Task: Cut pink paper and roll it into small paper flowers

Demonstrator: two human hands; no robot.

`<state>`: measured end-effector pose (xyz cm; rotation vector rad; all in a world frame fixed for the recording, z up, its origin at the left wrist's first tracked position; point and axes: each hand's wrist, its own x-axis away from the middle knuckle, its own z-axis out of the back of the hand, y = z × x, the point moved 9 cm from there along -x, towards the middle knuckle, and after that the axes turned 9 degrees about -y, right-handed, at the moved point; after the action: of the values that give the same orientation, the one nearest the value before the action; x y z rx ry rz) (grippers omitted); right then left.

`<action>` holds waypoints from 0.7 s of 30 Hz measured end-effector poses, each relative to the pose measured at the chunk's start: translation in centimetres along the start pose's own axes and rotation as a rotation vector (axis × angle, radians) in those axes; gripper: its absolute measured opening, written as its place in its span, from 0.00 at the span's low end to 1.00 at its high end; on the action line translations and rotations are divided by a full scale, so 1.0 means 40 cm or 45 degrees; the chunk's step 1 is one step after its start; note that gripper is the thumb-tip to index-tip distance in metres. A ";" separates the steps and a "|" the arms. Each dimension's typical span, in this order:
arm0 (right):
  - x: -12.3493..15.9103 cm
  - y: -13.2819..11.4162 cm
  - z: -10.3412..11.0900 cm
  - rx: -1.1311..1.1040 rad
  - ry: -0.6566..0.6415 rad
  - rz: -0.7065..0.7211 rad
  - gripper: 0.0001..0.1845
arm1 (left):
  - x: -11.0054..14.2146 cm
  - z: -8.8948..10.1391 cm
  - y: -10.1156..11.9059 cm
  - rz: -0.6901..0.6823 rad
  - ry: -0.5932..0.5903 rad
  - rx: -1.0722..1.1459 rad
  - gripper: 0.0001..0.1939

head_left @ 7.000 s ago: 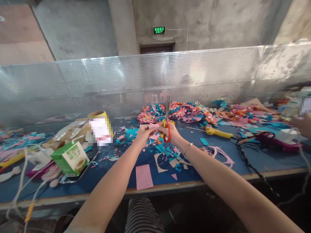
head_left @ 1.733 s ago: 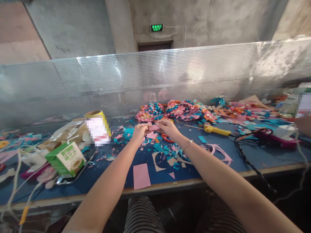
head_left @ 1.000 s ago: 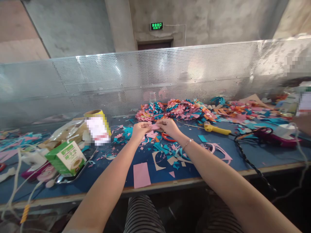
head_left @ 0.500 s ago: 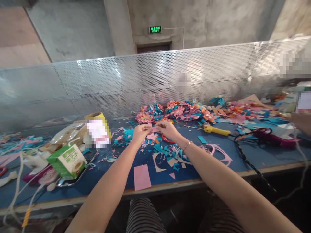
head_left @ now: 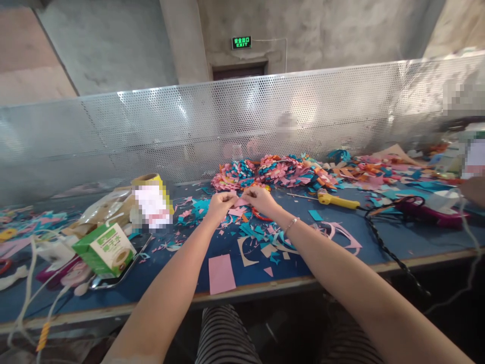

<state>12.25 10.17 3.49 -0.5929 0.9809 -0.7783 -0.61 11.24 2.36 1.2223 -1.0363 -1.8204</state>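
Observation:
A small pink piece of foam or paper [head_left: 239, 201] is pinched between my two hands over the middle of the table. My left hand [head_left: 223, 204] grips its left side with closed fingertips, and my right hand [head_left: 258, 198] holds the right side. Just beyond my hands lies a heap of pink, teal and orange cut-strip flowers [head_left: 276, 172]. Below them are teal and pink scraps [head_left: 253, 235] and red-handled scissors [head_left: 261, 215], partly hidden by my right hand. A pink rectangular sheet [head_left: 222, 274] lies at the front edge.
A yellow glue gun [head_left: 338, 201] with a black cord lies on the right. To the left stand a green and white drink carton [head_left: 106, 250] and a yellow tape roll [head_left: 166, 194]. A perforated metal panel [head_left: 227, 126] borders the back. Part of another person's hand [head_left: 473, 192] shows at far right.
My hands stay over the same spot, with their fingertips shifted slightly on the pink piece. The whole view has tilted a little; the table items lie as before.

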 end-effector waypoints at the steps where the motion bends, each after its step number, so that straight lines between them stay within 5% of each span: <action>1: -0.002 0.009 0.002 -0.051 -0.005 -0.018 0.09 | -0.001 0.002 0.003 -0.012 -0.006 -0.022 0.10; 8: -0.004 0.032 0.012 -0.320 -0.039 -0.071 0.10 | 0.000 0.005 0.002 0.013 0.018 0.007 0.11; 21: -0.004 0.005 0.035 -0.216 0.048 0.061 0.07 | 0.008 -0.007 0.033 -0.029 -0.002 -0.003 0.12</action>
<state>13.50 10.56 4.02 -0.7006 1.0991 -0.6699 -0.28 10.32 3.33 1.2359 -1.0252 -1.8397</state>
